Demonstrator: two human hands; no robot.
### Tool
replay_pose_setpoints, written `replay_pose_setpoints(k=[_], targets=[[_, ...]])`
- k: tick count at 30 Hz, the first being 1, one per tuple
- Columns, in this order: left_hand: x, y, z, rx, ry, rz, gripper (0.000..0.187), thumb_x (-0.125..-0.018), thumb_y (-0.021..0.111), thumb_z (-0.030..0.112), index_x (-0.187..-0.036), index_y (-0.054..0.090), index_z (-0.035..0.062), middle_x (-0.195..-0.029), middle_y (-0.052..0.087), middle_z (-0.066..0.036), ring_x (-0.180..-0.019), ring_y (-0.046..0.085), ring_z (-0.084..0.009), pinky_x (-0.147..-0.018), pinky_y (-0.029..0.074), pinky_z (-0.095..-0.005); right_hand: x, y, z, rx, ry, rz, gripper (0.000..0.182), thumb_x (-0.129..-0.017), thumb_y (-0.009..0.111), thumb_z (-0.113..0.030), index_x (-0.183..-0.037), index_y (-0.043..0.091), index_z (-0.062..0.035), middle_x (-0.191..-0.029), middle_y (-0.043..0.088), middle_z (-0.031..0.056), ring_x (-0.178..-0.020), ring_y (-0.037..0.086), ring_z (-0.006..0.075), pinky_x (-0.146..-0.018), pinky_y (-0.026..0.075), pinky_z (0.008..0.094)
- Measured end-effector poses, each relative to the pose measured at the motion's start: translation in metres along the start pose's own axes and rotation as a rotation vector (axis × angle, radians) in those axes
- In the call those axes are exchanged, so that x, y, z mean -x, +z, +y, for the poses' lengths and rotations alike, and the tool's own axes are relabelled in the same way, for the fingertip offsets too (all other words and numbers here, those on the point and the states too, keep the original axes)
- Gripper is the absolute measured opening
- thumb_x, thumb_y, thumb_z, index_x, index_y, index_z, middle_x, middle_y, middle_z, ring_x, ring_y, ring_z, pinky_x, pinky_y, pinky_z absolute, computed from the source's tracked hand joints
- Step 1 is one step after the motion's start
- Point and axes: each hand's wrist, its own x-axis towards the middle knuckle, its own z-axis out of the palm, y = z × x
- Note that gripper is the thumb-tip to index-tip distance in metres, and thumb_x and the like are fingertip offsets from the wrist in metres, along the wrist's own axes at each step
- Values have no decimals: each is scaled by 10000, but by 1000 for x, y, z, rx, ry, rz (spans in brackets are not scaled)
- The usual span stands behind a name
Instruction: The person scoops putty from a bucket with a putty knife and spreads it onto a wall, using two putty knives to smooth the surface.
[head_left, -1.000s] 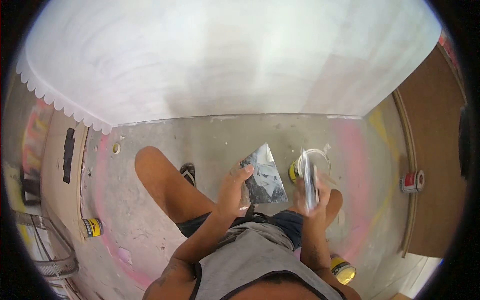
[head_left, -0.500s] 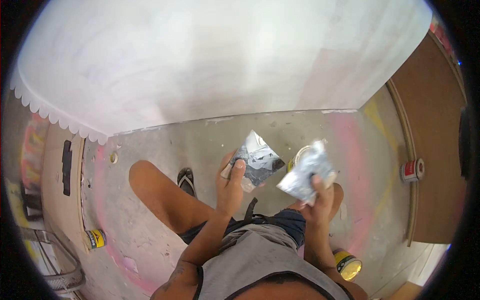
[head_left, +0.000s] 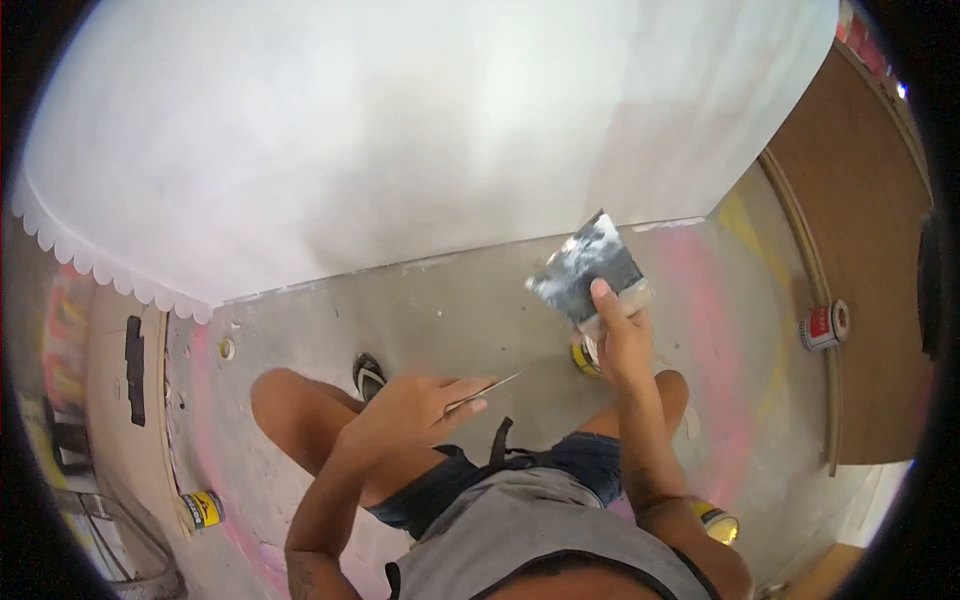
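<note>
My right hand (head_left: 628,345) is closed on the handle edge of a flat metal putty spreader (head_left: 598,262), thumb on its face. White and dark smears mark that blade, which is raised toward the white panel (head_left: 400,130) without touching it. Lower and to the left, my left hand (head_left: 415,405) grips a second putty spreader (head_left: 492,388), seen almost edge-on so its faces are hidden. Under my right wrist a yellow and black can (head_left: 584,357) stands on the floor, partly covered.
Another yellow can (head_left: 203,509) is at the left, and one (head_left: 718,524) sits by my right side. A red and white can (head_left: 825,327) stands beside the brown board (head_left: 870,250). A small tape roll (head_left: 227,348) lies on the concrete floor (head_left: 450,310).
My right hand has moved up and left, its spreader now turned toward the panel. My left hand has dropped lower and turned its spreader from face-on to edge-on.
</note>
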Motion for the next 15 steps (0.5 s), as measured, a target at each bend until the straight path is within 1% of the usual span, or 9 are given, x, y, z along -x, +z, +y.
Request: replay_pose_setpoints(k=[1,2,4,6,8,9,11,12,15], targets=[[2,-14,3,-88,-56,-83,351,-989,523,301,-1285,602,132,-998,690,-158,-778,654,-349,-725,530,-415,-14,-5,2,150,31,-56,412,-963,587,-176,-1300,473,31,-1073,646,87,-934,663,202,-652,578,322],[2,-25,4,-171,-113,-171,345,-990,515,323,-1267,613,143,-989,696,-150,-794,650,-375,-725,531,-431,-30,-1,9,143,30,-45,412,-963,587,-176,-1300,473,31,-1073,646,87,-934,663,202,-652,578,322],[-3,-41,-9,-261,-80,-243,332,-987,512,333,-1239,625,148,-953,696,-140,-796,657,-371,-723,531,-440,-68,9,24,239,-159,-166,408,-989,555,-154,-1365,452,-36,-1258,551,98,-1147,547,185,-800,546,345],[-12,-50,-26,-344,-40,-303,321,-984,510,344,-1210,637,154,-917,697,-130,-798,664,-367,-722,531,-448,-112,19,46,541,-452,-228,486,-943,530,-11,-1410,408,-57,-1347,459,160,-1229,479,267,-934,493,390],[-22,-48,-47,-430,-7,-426,282,-969,529,320,-1154,653,148,-848,690,-138,-763,666,-360,-708,530,-459,-152,36,53,1088,-877,-170,616,-836,565,73,-1411,422,-94,-1355,431,205,-1231,448,359,-1011,435,440],[-27,-43,-63,-430,4,-428,282,-969,529,320,-1154,653,148,-848,690,-138,-763,666,-360,-708,530,-459,-166,49,55,1095,-879,-160,616,-836,565,73,-1411,422,-94,-1355,431,205,-1231,448,359,-1011,435,440],[-31,-29,-94,-465,-18,-550,258,-955,536,295,-1117,664,140,-814,689,-149,-745,668,-360,-686,531,-471,-189,78,57,1264,-1034,-97,667,-763,601,85,-1382,469,-128,-1357,450,201,-1215,431,413,-1023,418,467],[-29,-31,-98,-457,-12,-559,258,-955,536,295,-1117,664,140,-814,689,-149,-745,668,-360,-686,531,-471,-202,87,58,1273,-1022,-94,667,-763,601,85,-1382,469,-128,-1357,450,201,-1215,431,413,-1023,418,467],[-16,-47,-87,-381,-65,-611,242,-950,537,284,-1083,671,132,-787,685,-156,-732,667,-366,-664,527,-481,-227,100,65,1465,-1185,30,613,-772,605,65,-1337,538,-164,-1327,508,132,-1213,453,374,-1002,429,463]])
